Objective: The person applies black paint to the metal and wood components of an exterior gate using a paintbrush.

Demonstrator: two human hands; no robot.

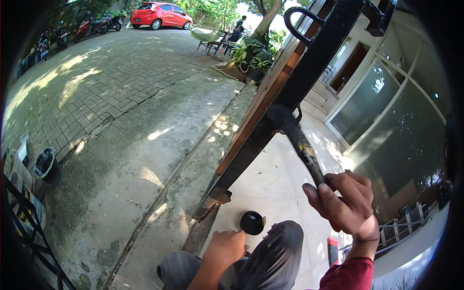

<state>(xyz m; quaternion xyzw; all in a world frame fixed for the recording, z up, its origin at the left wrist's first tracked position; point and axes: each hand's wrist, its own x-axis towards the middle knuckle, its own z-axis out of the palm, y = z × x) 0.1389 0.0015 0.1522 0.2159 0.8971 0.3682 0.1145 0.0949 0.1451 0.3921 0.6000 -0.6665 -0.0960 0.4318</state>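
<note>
My right hand (345, 200) is closed round the handle of a paintbrush (307, 152), which is stained dark with flecks of yellow. The brush's dark head touches the black metal frame (309, 72) of a gate that leans diagonally through the view, with brown wood strips (263, 108) along its left side. My left hand (224, 249) is curled shut above my knees, close to a small round black pot (252, 223) with dark contents and a brown patch on its rim. Whether those fingers grip the pot or anything else is hidden.
A dark bucket (45, 163) and paint-marked containers (31, 208) stand at the left, behind black metal bars (36, 237). Glass panels (386, 111) rise at the right. Farther back are a red car (162, 16), motorbikes (94, 26), potted plants (256, 63) and people by chairs.
</note>
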